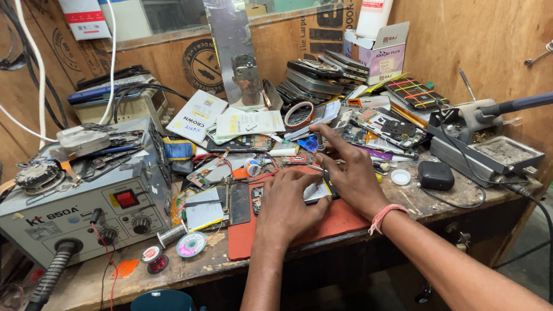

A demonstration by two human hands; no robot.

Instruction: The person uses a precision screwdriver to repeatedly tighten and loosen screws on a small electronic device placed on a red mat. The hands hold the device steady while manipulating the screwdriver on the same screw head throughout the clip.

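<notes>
A cluttered wooden counter is being viewed from above, with two bare hands meeting near its middle. The left hand is being laid palm down, fingers loosely together, on a small opened dark mobile phone that is lying on a flat red-orange work mat. The right hand, with a pink thread band at the wrist, is being spread over the phone's far end, its fingers stretched toward loose parts beyond; whether anything is being pinched cannot be told. The phone is being largely covered by both hands, so little of it is showing.

To the left, a grey box-shaped hot-air rework station with a red switch and two knobs is standing, and small spools of solder wire are lying just in front of it. Behind the hands, a heap of dismantled phones and circuit boards is being leaned against the plywood wall. To the right, a black soldering-iron stand and a small black rounded case are resting.
</notes>
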